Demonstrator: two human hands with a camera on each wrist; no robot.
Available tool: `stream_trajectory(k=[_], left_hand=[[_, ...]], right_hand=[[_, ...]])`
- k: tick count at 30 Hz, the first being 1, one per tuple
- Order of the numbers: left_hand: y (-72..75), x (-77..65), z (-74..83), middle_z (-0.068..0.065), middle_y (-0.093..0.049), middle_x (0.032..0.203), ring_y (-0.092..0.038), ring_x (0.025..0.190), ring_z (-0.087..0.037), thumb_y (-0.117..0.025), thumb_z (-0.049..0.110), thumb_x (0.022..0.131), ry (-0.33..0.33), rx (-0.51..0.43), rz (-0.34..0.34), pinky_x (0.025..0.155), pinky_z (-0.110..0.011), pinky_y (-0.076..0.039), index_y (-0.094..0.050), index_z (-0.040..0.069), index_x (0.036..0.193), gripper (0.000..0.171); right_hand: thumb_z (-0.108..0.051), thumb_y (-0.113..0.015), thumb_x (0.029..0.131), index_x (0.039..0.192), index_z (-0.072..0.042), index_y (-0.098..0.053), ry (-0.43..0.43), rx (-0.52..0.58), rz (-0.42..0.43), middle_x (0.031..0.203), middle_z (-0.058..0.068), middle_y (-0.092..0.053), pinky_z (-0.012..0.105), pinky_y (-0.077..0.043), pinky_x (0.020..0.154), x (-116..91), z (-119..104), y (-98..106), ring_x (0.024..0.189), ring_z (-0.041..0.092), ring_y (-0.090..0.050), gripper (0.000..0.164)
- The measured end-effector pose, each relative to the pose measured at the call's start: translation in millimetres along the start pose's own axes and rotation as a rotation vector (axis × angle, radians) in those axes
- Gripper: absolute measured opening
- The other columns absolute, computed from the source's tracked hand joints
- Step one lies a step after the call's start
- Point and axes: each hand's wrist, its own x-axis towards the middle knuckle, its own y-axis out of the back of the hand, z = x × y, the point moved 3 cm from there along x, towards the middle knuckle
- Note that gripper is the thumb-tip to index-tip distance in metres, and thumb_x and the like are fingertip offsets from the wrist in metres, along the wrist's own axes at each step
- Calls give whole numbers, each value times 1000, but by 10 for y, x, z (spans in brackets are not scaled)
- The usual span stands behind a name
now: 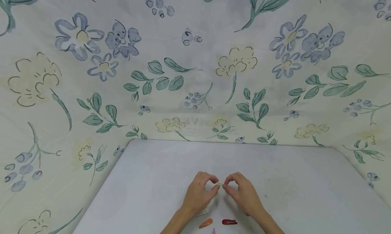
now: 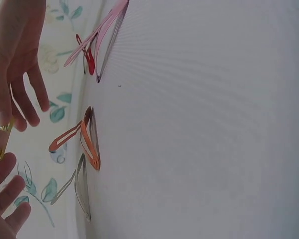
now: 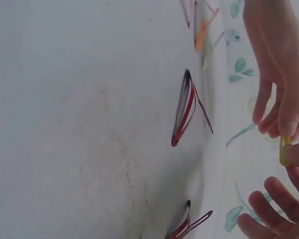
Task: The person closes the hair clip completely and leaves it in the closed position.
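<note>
A small yellow snap hair clip (image 1: 220,183) (image 2: 5,142) (image 3: 284,153) is held between both hands, raised over the white table. My left hand (image 1: 198,193) pinches one end between thumb and fingertips. The thumb and index finger of my right hand (image 1: 244,194) pinch the other end. In both wrist views the remaining fingers spread loosely away from the clip, and fingertips cover parts of it. Nearer the wrists lie an orange hair clip (image 1: 206,223) (image 2: 89,142) and a dark red one (image 1: 229,222) (image 3: 186,109), both popped apart.
A whitish clip (image 2: 82,189) lies close to the left forearm, partly hidden in the head view. A pink clip (image 2: 107,37) sits at the near side. Another dark red clip (image 3: 189,224) is beside the right wrist. Floral cloth (image 1: 195,91) surrounds the white table (image 1: 152,166).
</note>
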Motion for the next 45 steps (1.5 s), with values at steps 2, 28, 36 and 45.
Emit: stream_trajectory(k=[2, 28, 36, 45], left_hand=[[-9, 13, -1, 8, -66, 89, -57, 92, -10, -77, 16, 82, 3, 0, 6, 78, -30, -52, -69, 18, 93, 14], [-126, 170, -4, 6, -67, 87, -55, 92, -11, -78, 9, 81, 167, -192, 250, 82, -33, -49, -73, 12, 94, 14], [-169, 174, -1, 7, -67, 82, -55, 88, -10, -80, 7, 79, 158, -199, 338, 78, -31, -49, -73, 14, 86, 12], [-175, 151, -13, 8, -65, 80, -53, 87, -10, -78, 12, 82, 171, -224, 354, 77, -31, -48, -74, 11, 84, 5]], right_hand=[[-15, -75, 87, 91, -21, -64, -7, 16, 17, 96, -6, -62, 47, -52, 91, 14, 8, -1, 100, 22, -63, 13], [-4, -74, 86, 98, -5, -64, -61, 269, 325, 95, 6, -65, 49, -50, 96, 145, -18, -157, 97, 25, -64, 15], [-5, -75, 86, 95, -6, -66, -62, 271, 369, 94, 4, -66, 51, -49, 97, 154, -9, -170, 97, 25, -65, 13], [-7, -77, 84, 93, -10, -68, -57, 245, 370, 92, 1, -65, 54, -48, 96, 166, -6, -173, 99, 25, -65, 14]])
